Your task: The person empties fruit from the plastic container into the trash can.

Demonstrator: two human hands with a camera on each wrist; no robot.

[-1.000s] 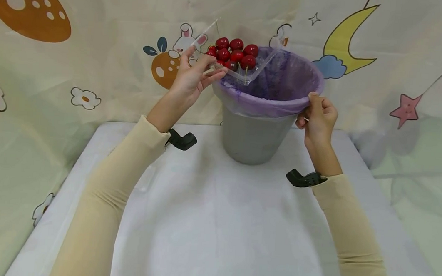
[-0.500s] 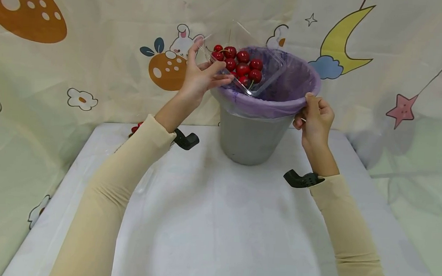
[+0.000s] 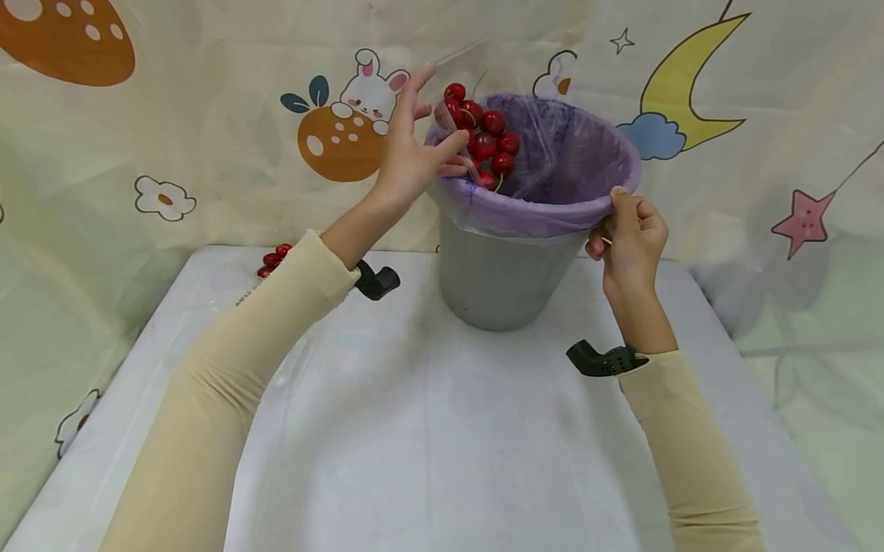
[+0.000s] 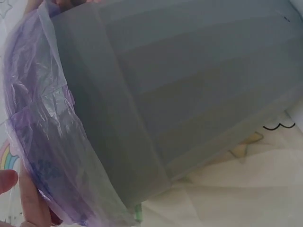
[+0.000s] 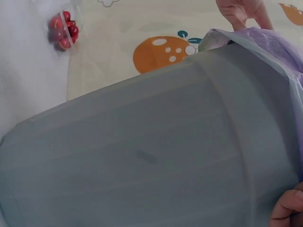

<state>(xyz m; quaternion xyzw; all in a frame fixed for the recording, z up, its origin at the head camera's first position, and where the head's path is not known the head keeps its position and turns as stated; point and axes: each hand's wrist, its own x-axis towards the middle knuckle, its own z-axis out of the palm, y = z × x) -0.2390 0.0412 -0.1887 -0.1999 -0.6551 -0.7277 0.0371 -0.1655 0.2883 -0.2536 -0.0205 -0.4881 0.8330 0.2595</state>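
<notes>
Pinching a clear box of cherries with left grip at nine o'clock on bin, purple bag with right grip at four.

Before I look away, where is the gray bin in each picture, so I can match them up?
Head view: the gray bin is just right of the middle, its top in the upper half.
Left wrist view: the gray bin lies sideways across most of the picture, top end toward the left.
Right wrist view: the gray bin fills the middle and bottom, top end toward the right.
Shared landmark: the purple bag over its rim.
</notes>
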